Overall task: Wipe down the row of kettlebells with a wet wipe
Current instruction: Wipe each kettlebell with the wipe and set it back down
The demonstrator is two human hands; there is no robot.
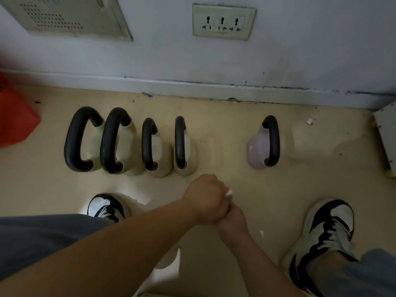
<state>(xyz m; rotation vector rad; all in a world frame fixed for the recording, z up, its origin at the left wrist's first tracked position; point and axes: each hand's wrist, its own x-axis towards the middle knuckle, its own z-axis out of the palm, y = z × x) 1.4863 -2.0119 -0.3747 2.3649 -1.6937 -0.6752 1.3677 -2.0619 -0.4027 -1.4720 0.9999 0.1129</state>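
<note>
Ahead, floor gap (222, 144) between kettlebells (128, 142).

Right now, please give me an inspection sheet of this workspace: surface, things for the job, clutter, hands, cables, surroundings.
Surface: beige floor, stained and dusty near the wall.
Job's things: four cream kettlebells close together in a row; a pink kettlebell stands apart to the right; a white wipe shows at the hands.
Clutter: small white scraps on the floor; an orange object at the left edge.
Hands: left hand and right hand are joined in front of the row, closed around the wipe; which one grips it I cannot tell.
Cables: nothing seen.
Surroundings: wall socket, vent panel, baseboard, two sneakers.
</note>
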